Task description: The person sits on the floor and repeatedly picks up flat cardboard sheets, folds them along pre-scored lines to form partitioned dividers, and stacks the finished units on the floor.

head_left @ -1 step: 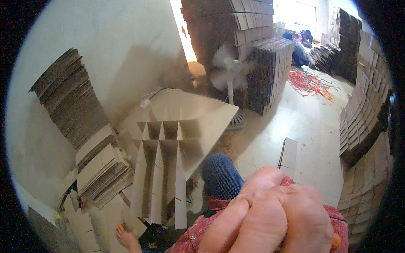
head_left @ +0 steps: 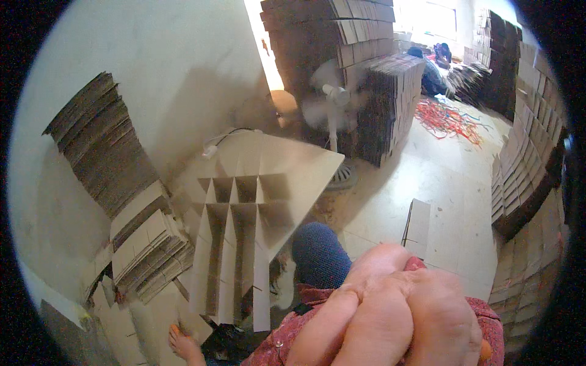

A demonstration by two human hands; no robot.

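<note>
My left hand (head_left: pixel 185 348) rests at the lower left on a flat cardboard sheet (head_left: pixel 160 317), its fingers apart and an orange cover on one fingertip. To its right, a divider of interlocked slotted cardboard strips (head_left: pixel 232 244) stands on a pale board (head_left: pixel 299 165). My right hand (head_left: pixel 390 311) looms very large at the lower right, close to the camera, over a red patterned garment (head_left: pixel 278 341). Its fingertips are mostly hidden, and a bit of orange shows at its right edge. Whether it holds anything cannot be seen.
Cardboard stacks lean on the left wall (head_left: pixel 104 140) and rise at the right (head_left: pixel 525 146). A white fan (head_left: pixel 336 97) spins beside tall stacks (head_left: pixel 390 110). One strip (head_left: pixel 418 229) lies on the floor. Red straps (head_left: pixel 448 122) lie farther back, near people (head_left: pixel 433 76).
</note>
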